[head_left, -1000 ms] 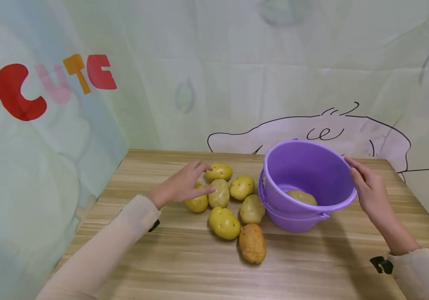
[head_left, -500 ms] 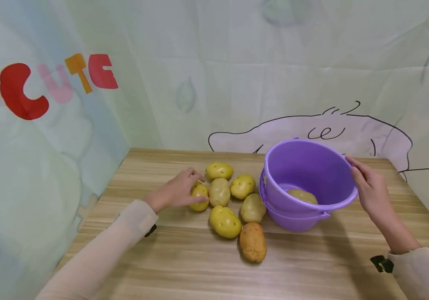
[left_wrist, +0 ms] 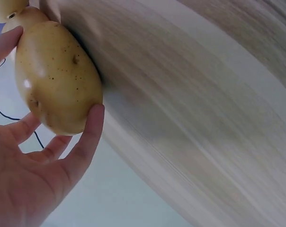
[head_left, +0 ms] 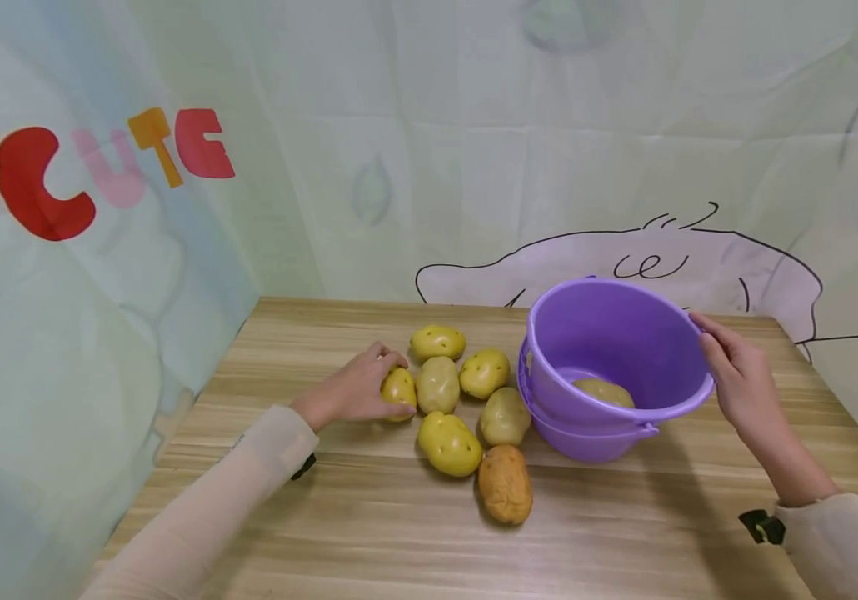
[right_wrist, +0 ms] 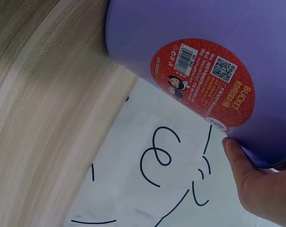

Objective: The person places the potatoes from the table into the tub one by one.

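My left hand [head_left: 357, 387] grips the leftmost yellow potato [head_left: 399, 394], thumb on its near side and fingers round the far side. In the left wrist view this potato [left_wrist: 60, 78] sits between the thumb and fingertips, at the wooden surface. My right hand [head_left: 747, 385] holds the rim of a purple bucket [head_left: 586, 446] at its right side, and the bucket leans toward me. Inside it lies one pale potato [head_left: 605, 392]. A red round sticker [right_wrist: 204, 82] shows on the bucket's outer wall in the right wrist view.
Between left hand and bucket lie several more potatoes: a yellow potato [head_left: 438, 342] at the back, a pale potato [head_left: 438, 385] in the middle, and a wrinkled orange-brown potato [head_left: 505, 486] nearest me. The wooden table [head_left: 339, 533] ends at a printed cloth backdrop [head_left: 459, 167].
My left hand has come back from above the potatoes, moved left and down, and closed round the leftmost yellow potato. The right hand and bucket stay as they were.
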Demonstrator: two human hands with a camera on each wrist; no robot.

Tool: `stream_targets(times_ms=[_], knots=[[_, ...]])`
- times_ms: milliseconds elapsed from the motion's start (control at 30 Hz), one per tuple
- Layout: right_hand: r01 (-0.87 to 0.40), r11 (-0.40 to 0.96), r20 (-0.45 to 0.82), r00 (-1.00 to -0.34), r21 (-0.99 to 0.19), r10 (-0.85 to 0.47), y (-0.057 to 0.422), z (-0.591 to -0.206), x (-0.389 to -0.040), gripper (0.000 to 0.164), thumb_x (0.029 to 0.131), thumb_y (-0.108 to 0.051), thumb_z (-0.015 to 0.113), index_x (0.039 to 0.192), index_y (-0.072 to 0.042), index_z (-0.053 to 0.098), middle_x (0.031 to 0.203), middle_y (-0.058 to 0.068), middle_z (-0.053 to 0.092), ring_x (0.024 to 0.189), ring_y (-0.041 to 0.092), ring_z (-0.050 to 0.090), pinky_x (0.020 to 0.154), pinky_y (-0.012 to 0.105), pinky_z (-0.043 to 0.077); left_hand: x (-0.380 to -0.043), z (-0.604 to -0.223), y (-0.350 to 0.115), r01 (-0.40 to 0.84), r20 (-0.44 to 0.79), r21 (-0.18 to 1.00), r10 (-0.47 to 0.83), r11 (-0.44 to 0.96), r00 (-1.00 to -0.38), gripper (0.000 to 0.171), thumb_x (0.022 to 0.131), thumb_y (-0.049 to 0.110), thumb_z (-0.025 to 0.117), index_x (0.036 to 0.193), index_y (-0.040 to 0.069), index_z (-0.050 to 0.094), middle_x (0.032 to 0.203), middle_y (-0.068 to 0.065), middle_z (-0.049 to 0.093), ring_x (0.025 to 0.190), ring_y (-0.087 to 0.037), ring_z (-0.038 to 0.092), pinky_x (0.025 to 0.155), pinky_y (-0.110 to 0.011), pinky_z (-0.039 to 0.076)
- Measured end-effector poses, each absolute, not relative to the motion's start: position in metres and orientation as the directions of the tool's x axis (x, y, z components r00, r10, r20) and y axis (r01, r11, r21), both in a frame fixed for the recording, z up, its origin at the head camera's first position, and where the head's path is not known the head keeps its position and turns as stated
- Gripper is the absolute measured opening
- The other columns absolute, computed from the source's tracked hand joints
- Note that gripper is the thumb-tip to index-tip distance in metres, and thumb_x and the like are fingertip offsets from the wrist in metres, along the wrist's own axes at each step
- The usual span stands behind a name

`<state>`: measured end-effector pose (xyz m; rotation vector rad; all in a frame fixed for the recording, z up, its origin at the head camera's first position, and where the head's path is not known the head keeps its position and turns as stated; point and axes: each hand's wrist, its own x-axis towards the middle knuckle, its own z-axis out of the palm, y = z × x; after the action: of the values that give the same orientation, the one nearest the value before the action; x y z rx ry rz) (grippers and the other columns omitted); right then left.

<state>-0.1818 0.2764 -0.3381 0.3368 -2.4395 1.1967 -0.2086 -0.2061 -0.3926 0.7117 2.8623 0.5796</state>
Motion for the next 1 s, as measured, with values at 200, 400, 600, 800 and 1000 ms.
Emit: stream_targets(times_ms=[200, 400, 600, 800, 1000], knots=[[-0.378, 0.607, 0.451, -0.892, -0.699, -0.037, 0.2763, -0.3384, -0.1822, 0.041, 0.108, -0.016, 0.043, 0.140, 0.009, 0.050, 0.130, 0.034, 0.053, 0.105, -0.015, 0.047, 0.082, 0.002, 0.038, -0.2092, -0.3947, -0.2060, 0.403, -0.047, 0.412, 0.461, 0.817, -0.886, 0.077, 0.080, 0.052, 0.078, 0.135, 0.003, 0.054, 0.126, -0.017, 0.046, 0.107, -0.029, 0.054, 0.094, -0.049, 0.048], [-0.372, 0.614, 0.447, -0.894, -0.696, -0.034, 0.2760, -0.3380, -0.1824, 0.041, 0.108, -0.016, 0.042, 0.140, 0.008, 0.050, 0.130, 0.035, 0.053, 0.104, -0.015, 0.047, 0.081, 0.002, 0.037, -0.2087, -0.3956, -0.2061, 0.383, -0.057, 0.432, 0.449, 0.817, -0.892, 0.078, 0.080, 0.050, 0.079, 0.136, 0.003, 0.052, 0.127, -0.017, 0.046, 0.107, -0.028, 0.055, 0.093, -0.049, 0.049], [-0.363, 0.618, 0.442, -0.897, -0.697, -0.028, 0.2766, -0.3383, -0.1825, 0.040, 0.108, -0.016, 0.042, 0.140, 0.007, 0.051, 0.130, 0.034, 0.053, 0.104, -0.015, 0.047, 0.080, 0.002, 0.037, -0.2090, -0.3967, -0.2059, 0.375, -0.054, 0.437, 0.440, 0.818, -0.896, 0.078, 0.080, 0.050, 0.078, 0.136, 0.003, 0.052, 0.127, -0.018, 0.046, 0.106, -0.028, 0.056, 0.091, -0.048, 0.050], [-0.366, 0.616, 0.440, -0.897, -0.698, -0.035, 0.2773, -0.3386, -0.1826, 0.040, 0.108, -0.015, 0.042, 0.140, 0.008, 0.050, 0.129, 0.035, 0.053, 0.102, -0.015, 0.047, 0.080, 0.002, 0.038, -0.2104, -0.3982, -0.2072, 0.359, -0.060, 0.440, 0.426, 0.823, -0.903, 0.078, 0.079, 0.051, 0.078, 0.136, 0.004, 0.053, 0.126, -0.018, 0.048, 0.105, -0.028, 0.056, 0.090, -0.048, 0.050], [-0.372, 0.613, 0.449, -0.893, -0.697, -0.032, 0.2770, -0.3386, -0.1830, 0.040, 0.108, -0.015, 0.043, 0.139, 0.009, 0.051, 0.129, 0.035, 0.053, 0.103, -0.015, 0.048, 0.081, 0.002, 0.038, -0.2130, -0.3989, -0.2106, 0.358, -0.044, 0.433, 0.416, 0.827, -0.908, 0.077, 0.078, 0.051, 0.080, 0.135, 0.005, 0.055, 0.124, -0.016, 0.050, 0.101, -0.026, 0.056, 0.087, -0.046, 0.051]])
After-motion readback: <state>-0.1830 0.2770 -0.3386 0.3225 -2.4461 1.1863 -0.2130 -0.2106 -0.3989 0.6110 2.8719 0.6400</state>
